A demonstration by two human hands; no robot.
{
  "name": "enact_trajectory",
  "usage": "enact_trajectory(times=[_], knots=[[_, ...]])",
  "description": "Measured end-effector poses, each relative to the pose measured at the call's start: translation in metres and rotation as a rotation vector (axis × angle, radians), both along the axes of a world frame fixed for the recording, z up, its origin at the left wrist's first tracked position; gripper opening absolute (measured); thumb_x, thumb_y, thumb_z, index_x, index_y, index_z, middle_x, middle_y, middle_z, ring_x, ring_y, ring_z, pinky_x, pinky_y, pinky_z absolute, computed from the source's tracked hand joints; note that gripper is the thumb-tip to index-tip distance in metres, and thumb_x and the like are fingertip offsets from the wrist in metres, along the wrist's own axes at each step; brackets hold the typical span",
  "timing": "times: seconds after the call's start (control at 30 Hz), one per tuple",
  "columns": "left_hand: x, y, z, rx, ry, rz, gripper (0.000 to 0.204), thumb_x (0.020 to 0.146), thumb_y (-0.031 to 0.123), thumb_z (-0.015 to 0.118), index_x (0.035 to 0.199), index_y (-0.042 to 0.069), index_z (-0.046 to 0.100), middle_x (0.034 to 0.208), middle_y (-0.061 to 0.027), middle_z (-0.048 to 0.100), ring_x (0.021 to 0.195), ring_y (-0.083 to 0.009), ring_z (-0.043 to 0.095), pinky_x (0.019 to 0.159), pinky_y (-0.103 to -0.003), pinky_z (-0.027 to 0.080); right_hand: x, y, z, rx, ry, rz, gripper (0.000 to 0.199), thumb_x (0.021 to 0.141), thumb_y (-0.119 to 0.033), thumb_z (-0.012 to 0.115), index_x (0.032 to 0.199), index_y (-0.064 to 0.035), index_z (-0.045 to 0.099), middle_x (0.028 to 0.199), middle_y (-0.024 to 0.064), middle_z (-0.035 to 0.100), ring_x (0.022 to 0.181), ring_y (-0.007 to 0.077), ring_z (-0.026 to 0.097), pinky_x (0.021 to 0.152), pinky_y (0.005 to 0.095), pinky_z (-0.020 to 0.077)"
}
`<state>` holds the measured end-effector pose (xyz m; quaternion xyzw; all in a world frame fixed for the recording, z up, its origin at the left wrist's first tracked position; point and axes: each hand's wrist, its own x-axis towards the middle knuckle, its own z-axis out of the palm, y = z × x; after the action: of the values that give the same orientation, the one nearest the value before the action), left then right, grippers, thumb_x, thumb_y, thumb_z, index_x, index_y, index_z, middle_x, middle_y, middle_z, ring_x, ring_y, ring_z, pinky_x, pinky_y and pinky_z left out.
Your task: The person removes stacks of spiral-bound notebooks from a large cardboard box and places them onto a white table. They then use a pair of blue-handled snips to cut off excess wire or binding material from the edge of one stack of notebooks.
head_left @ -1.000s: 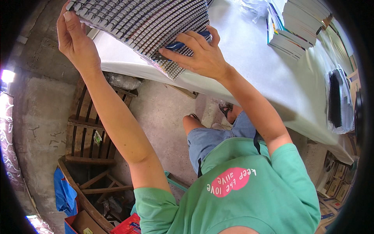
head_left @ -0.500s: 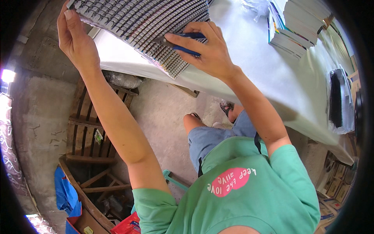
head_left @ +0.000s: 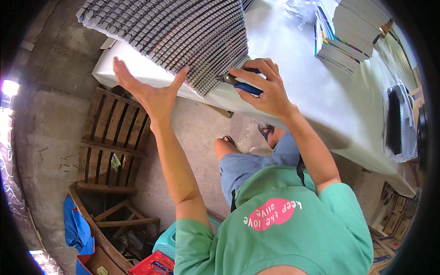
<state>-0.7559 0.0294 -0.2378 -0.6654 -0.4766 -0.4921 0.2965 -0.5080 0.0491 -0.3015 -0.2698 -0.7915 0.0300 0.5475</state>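
A stack of spiral-bound books [head_left: 169,34] lies at the table's near left, its rows of dark coil bindings toward me. My right hand [head_left: 270,89] grips a pair of pliers [head_left: 248,88] with blue handles. The metal jaws reach the coils near the stack's right corner; whether they bite on a coil end is too small to tell. Below the near edge of the stack, my left hand [head_left: 153,94] is open with its fingers spread. Its thumb tip meets or nearly meets the edge of the books.
The table [head_left: 293,87] has a pale cover. More books [head_left: 341,50] are piled at the far right, with a plastic-wrapped bundle of black coils [head_left: 395,119] at the right edge. A wooden slatted rack [head_left: 112,142] and a red packet [head_left: 153,264] are to the left.
My left hand has left the stack's far left corner and come right and nearer, its fingers spreading. My right hand has moved the pliers right and nearer, toward the stack's right corner.
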Motion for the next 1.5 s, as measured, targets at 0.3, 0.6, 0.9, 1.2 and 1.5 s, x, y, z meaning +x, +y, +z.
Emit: enact_trajectory(times=[0.3, 0.6, 0.9, 1.2, 1.5], knots=[[-0.007, 0.007, -0.010, 0.182, 0.133, 0.023, 0.095, 0.068, 0.027, 0.084, 0.138, 0.003, 0.024, 0.126, -0.0231, 0.052, 0.109, -0.0329, 0.058, 0.098, -0.051, 0.042, -0.017, -0.009, 0.005, 0.002, -0.084, 0.020, 0.048, 0.065, -0.022, 0.074, 0.111, -0.0305, 0.065, 0.100, -0.0033, 0.053, 0.097, 0.0185, 0.047, 0.081, 0.0350, 0.0348], [-0.016, -0.005, -0.021, 0.031, -0.131, -0.333, 0.077, 0.080, 0.017, 0.072, 0.138, 0.000, 0.025, 0.131, -0.0228, 0.044, 0.111, -0.0357, 0.055, 0.092, -0.045, 0.049, -0.055, -0.007, 0.012, 0.115, -0.037, -0.179, 0.052, 0.062, -0.027, 0.076, 0.112, -0.0307, 0.063, 0.107, -0.0022, 0.051, 0.105, 0.0193, 0.045, 0.091, 0.0473, 0.0248], [0.002, -0.012, -0.029, -0.124, -0.304, -0.331, 0.084, 0.073, 0.007, 0.077, 0.139, 0.002, 0.026, 0.129, -0.0205, 0.043, 0.114, -0.0319, 0.052, 0.095, -0.042, 0.046, -0.067, 0.009, 0.017, 0.288, -0.065, -0.306, 0.040, 0.069, -0.029, 0.069, 0.108, -0.0364, 0.064, 0.106, -0.0047, 0.053, 0.102, 0.0145, 0.048, 0.092, 0.0475, 0.0254], [0.001, -0.013, -0.021, -0.157, -0.370, -0.324, 0.080, 0.068, 0.007, 0.080, 0.135, 0.002, 0.037, 0.124, -0.0203, 0.052, 0.108, -0.0313, 0.058, 0.089, -0.039, 0.048, -0.061, 0.036, 0.019, 0.615, -0.090, -0.376, 0.041, 0.071, -0.029, 0.062, 0.109, -0.0434, 0.066, 0.098, -0.0084, 0.055, 0.093, 0.0111, 0.049, 0.088, 0.0370, 0.0245], [0.002, -0.015, -0.022, -0.195, -0.416, -0.287, 0.085, 0.066, 0.014, 0.083, 0.137, 0.006, 0.036, 0.125, -0.0169, 0.052, 0.108, -0.0289, 0.058, 0.087, -0.038, 0.048, -0.063, 0.022, 0.015, 0.229, -0.049, -0.131, 0.042, 0.068, -0.029, 0.072, 0.109, -0.0387, 0.067, 0.099, -0.0087, 0.053, 0.095, 0.0114, 0.046, 0.083, 0.0373, 0.0256]])
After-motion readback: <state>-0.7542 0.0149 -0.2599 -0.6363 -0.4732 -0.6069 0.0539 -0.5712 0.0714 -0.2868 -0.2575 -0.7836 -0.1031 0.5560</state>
